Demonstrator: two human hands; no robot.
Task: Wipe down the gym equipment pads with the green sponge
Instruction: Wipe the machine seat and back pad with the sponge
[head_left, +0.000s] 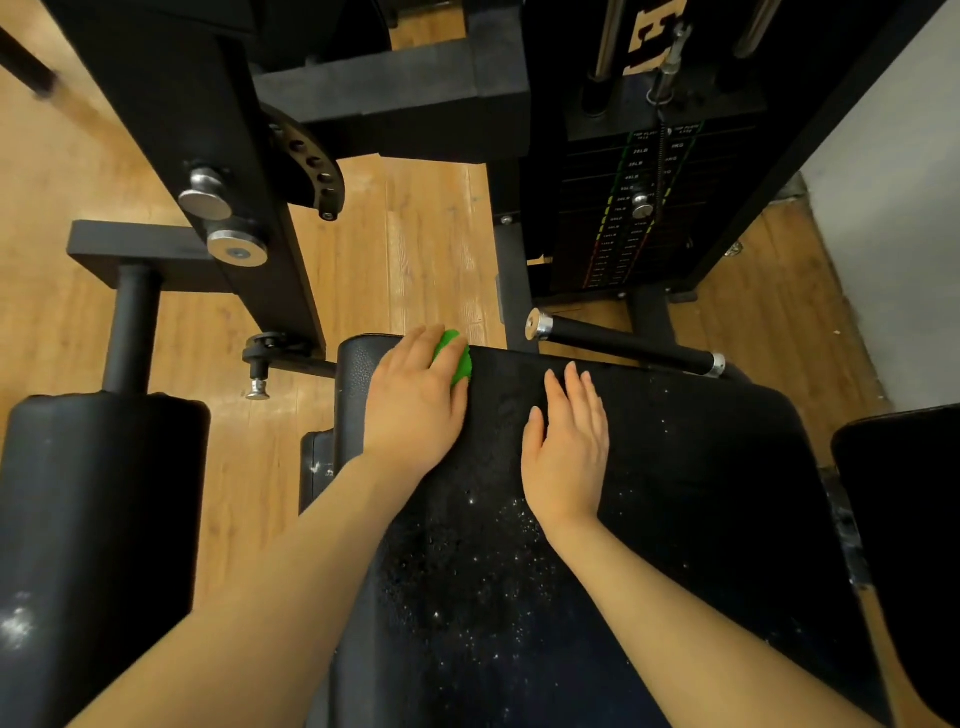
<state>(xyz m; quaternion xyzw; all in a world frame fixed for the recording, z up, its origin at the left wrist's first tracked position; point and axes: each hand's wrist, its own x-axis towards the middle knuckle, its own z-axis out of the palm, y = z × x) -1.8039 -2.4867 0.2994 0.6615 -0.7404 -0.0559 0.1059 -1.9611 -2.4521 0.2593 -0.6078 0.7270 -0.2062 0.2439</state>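
Observation:
A wide black seat pad (675, 493) fills the lower middle, speckled with small water droplets. My left hand (415, 400) lies flat over the green sponge (457, 358) and presses it onto the pad's far left corner; only the sponge's right edge shows past my fingers. My right hand (569, 447) rests flat on the pad beside it, fingers straight and holding nothing. A second black pad (98, 519) stands on a post at the left. Part of another dark pad (904, 519) shows at the right edge.
The machine's black frame (223, 171) with metal knobs rises at the upper left. A weight stack (634, 208) with a selector pin stands behind the seat. A black handle bar (623, 343) with chrome ends juts out by the seat's far edge. Wooden floor surrounds everything.

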